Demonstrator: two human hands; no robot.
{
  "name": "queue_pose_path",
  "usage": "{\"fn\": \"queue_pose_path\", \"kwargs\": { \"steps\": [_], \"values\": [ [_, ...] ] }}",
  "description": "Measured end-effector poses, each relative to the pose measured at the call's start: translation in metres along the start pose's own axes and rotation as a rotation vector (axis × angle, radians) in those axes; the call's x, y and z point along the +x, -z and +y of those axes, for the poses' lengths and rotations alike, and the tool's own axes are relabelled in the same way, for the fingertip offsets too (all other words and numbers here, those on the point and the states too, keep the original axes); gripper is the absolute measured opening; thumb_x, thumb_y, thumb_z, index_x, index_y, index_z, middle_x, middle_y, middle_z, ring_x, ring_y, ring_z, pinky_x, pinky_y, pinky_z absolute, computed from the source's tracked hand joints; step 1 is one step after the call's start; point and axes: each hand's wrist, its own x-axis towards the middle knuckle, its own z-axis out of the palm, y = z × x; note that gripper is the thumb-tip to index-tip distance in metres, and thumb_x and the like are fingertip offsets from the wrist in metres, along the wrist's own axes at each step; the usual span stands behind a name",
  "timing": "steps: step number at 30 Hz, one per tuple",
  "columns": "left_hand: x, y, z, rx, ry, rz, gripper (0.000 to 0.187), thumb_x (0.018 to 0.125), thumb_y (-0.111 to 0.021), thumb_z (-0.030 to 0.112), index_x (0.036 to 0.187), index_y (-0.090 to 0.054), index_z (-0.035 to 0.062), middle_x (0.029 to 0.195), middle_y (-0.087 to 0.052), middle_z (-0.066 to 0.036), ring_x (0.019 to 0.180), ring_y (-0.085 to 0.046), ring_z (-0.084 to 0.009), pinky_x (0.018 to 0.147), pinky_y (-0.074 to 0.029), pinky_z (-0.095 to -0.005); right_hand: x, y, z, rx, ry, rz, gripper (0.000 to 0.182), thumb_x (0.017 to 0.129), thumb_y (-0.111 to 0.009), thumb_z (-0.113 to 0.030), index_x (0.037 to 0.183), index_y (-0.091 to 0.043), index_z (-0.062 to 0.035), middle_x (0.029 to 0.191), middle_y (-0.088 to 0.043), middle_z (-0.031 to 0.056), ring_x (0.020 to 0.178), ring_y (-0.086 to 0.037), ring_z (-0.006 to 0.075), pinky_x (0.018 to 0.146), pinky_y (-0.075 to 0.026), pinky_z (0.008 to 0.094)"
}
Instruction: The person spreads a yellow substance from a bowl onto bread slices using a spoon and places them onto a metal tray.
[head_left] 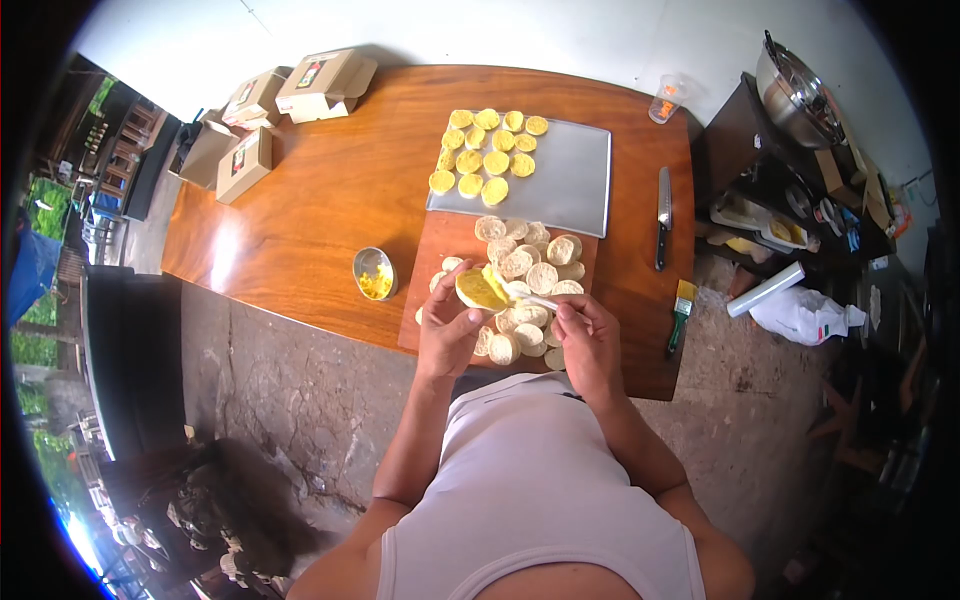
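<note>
My left hand (447, 325) is closed around a round bread half (478, 291), its cut face turned up and coated with yellow spread. Between the fingers of my right hand (588, 340) is a pale spreading utensil (537, 299); its tip touches the spread, and its exact kind is hard to make out. Below both hands, many plain bread halves (515, 264) lie piled on a wooden board (410, 335). Beyond them, a grey metal tray (570, 180) carries several coated bread halves (497, 162) on its left side. To the left stands a metal bowl (362, 262) holding yellow spread (377, 282).
A bread knife (664, 215) and a green-handled brush (682, 315) lie along the table's right edge. A plastic cup (668, 98) stands at the far right corner. Several cardboard boxes (322, 88) sit at the back left. Right of the table, a dark shelf (735, 140) bears a large metal bowl (795, 95).
</note>
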Motion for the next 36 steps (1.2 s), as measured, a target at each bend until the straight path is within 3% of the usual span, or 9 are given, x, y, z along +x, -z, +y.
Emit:
{"fn": "queue_pose_path", "kwargs": {
  "steps": [3, 5, 17, 24, 26, 27, 29, 30, 36],
  "values": [
    [-0.001, 0.001, 0.000, -0.008, -0.031, -0.016, 0.059, 0.079, -0.070, -0.002, 0.134, -0.048, 0.0060, 0.133, -0.051, -0.012, 0.122, -0.050, -0.0258, 0.102, -0.044, -0.0456, 0.003, -0.003, -0.005, 0.280, -0.027, 0.016, 0.017, 0.095, -0.056, -0.009, 0.106, -0.063, 0.0026, 0.082, -0.057, 0.0003, 0.072, -0.047, 0.0039, 0.064, -0.039, 0.0214],
    [-0.001, 0.001, 0.002, -0.003, -0.040, -0.020, 0.059, 0.079, -0.070, -0.002, 0.134, -0.048, 0.0063, 0.133, -0.051, -0.011, 0.122, -0.050, -0.0251, 0.102, -0.043, -0.0447, -0.001, -0.007, -0.016, -0.183, 0.157, 0.083, 0.015, 0.095, -0.055, -0.005, 0.105, -0.063, 0.0022, 0.082, -0.058, 0.0009, 0.071, -0.046, 0.0049, 0.062, -0.039, 0.0224],
    [-0.003, 0.010, -0.007, -0.019, 0.016, -0.038, 0.055, 0.074, -0.074, -0.004, 0.123, -0.053, 0.0079, 0.127, -0.055, -0.006, 0.119, -0.052, -0.0199, 0.103, -0.042, -0.0388, -0.002, -0.010, -0.019, -0.921, 0.923, -0.036, 0.035, 0.077, -0.066, 0.007, 0.111, -0.063, -0.0024, 0.077, -0.052, 0.0048, 0.066, -0.047, 0.0217, 0.061, -0.041, 0.0340],
    [-0.004, 0.010, -0.005, -0.045, 0.055, -0.052, 0.055, 0.074, -0.074, -0.001, 0.124, -0.053, 0.0082, 0.128, -0.055, -0.008, 0.120, -0.052, -0.0203, 0.102, -0.042, -0.0382, -0.002, -0.009, -0.024, -0.905, 0.977, 0.001, 0.032, 0.077, -0.066, 0.006, 0.108, -0.063, -0.0017, 0.074, -0.050, 0.0056, 0.065, -0.047, 0.0202, 0.061, -0.040, 0.0309],
    [-0.003, 0.008, -0.006, -0.027, 0.021, -0.052, 0.053, 0.076, -0.073, 0.002, 0.124, -0.051, 0.0060, 0.127, -0.055, -0.011, 0.118, -0.054, -0.0234, 0.099, -0.046, -0.0429, -0.006, -0.008, -0.024, -0.662, 0.659, 0.059, 0.021, 0.084, -0.064, 0.002, 0.105, -0.064, 0.0000, 0.076, -0.052, 0.0037, 0.063, -0.046, 0.0134, 0.060, -0.039, 0.0270],
    [-0.003, 0.007, -0.006, -0.009, -0.014, -0.051, 0.051, 0.078, -0.072, 0.006, 0.125, -0.049, 0.0037, 0.127, -0.055, -0.013, 0.117, -0.056, -0.0265, 0.097, -0.050, -0.0475, -0.005, -0.007, -0.023, -0.661, 0.660, 0.059, 0.021, 0.084, -0.064, 0.002, 0.105, -0.064, 0.0000, 0.076, -0.052, 0.0037, 0.063, -0.046, 0.0134, 0.060, -0.039, 0.0270],
    [-0.003, 0.008, -0.005, -0.002, -0.009, -0.048, 0.052, 0.078, -0.072, 0.006, 0.125, -0.049, 0.0039, 0.127, -0.055, -0.013, 0.117, -0.056, -0.0266, 0.097, -0.050, -0.0476, 0.000, -0.002, -0.016, -0.151, 0.135, 0.126, 0.013, 0.092, -0.059, -0.003, 0.103, -0.063, 0.0017, 0.079, -0.055, 0.0011, 0.064, -0.044, 0.0067, 0.059, -0.038, 0.0236],
    [-0.003, 0.008, -0.004, 0.005, -0.002, -0.045, 0.053, 0.078, -0.072, 0.007, 0.126, -0.049, 0.0041, 0.127, -0.054, -0.014, 0.117, -0.056, -0.0267, 0.098, -0.050, -0.0477, 0.006, -0.001, -0.015, 0.043, 0.068, 0.084, 0.016, 0.096, -0.055, -0.008, 0.104, -0.063, 0.0020, 0.084, -0.057, -0.0015, 0.067, -0.043, 0.0038, 0.060, -0.039, 0.0227],
    [-0.003, 0.012, -0.005, 0.009, -0.007, -0.075, 0.051, 0.079, -0.070, 0.005, 0.125, -0.049, 0.0039, 0.130, -0.053, -0.015, 0.118, -0.055, -0.0267, 0.098, -0.049, -0.0486, -0.006, -0.005, -0.025, -0.426, 0.475, 0.031, 0.018, 0.088, -0.061, 0.001, 0.105, -0.064, -0.0005, 0.078, -0.053, 0.0028, 0.067, -0.047, 0.0106, 0.062, -0.041, 0.0262]
  ]
}}
